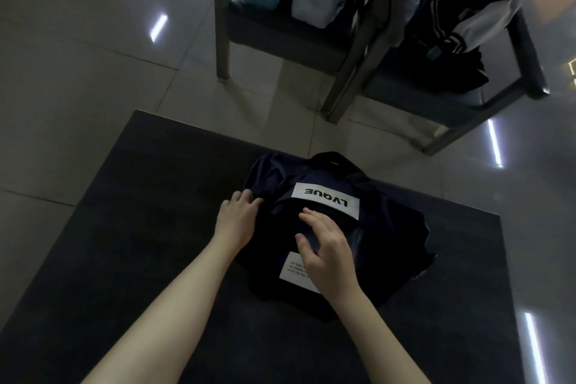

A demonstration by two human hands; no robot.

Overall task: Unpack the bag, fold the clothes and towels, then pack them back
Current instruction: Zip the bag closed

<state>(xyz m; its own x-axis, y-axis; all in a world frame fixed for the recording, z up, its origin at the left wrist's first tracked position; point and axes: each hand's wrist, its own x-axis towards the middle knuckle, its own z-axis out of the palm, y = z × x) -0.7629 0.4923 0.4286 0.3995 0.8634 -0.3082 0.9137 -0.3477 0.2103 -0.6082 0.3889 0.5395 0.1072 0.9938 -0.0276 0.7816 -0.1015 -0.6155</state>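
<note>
While a dark bag [336, 227] lies mid-table [156, 227], the left hand [235, 221] curls on its left edge, grip unclear; the right hand [324, 249] hovers above, fingers spread. Seemingly unpacking starts; next, find its opening.

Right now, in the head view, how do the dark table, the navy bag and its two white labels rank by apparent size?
1. Dark rectangular table, largest.
2. Navy fabric bag.
3. White LVQUE label and white small-print label: unsure, since the right hand covers part of the second.
</note>
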